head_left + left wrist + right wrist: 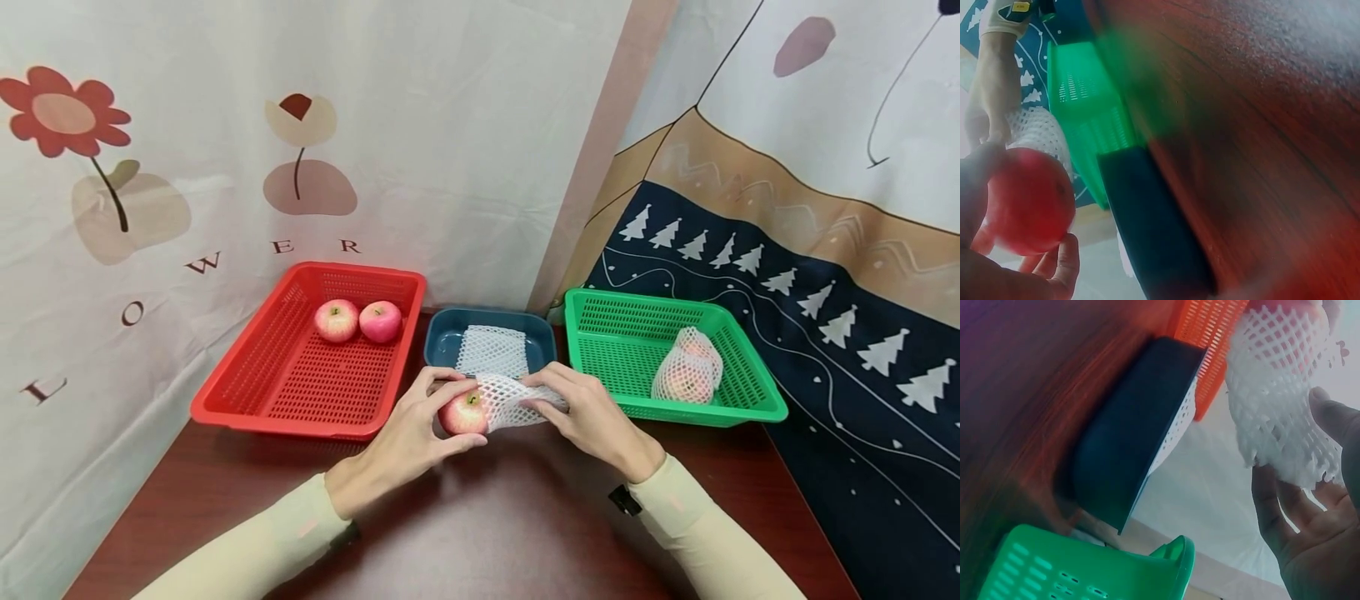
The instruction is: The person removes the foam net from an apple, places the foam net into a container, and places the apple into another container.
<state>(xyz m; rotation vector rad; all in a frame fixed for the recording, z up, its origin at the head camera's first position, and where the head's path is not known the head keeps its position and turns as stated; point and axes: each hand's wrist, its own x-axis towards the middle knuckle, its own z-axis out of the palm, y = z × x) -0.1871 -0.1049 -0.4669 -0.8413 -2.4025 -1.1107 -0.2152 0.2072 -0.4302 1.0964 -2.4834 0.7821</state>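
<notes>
While the left hand (pixel 407 435) grips the apple (pixel 461 415), the net (pixel 507 403) runs lengthwise rightward, pinched by the right hand (pixel 592 413).

My left hand (pixel 405 437) covers bits of the apple's (pixel 459 415) edge; foam net (pixel 506 404) hides its right side. Blue tray's (pixel 546 343) front is blocked. Netted fruit (pixel 686 375) in green basket (pixel 600 346): count unclear. My sleeves (pixel 251 533) exit the bottom edge. Left-wrist view: apple and table (pixel 1260 137) blurry, my left hand cropped. Right-wrist view: my right hand (pixel 1319 534), red basket (pixel 300 387), green basket cropped.
</notes>
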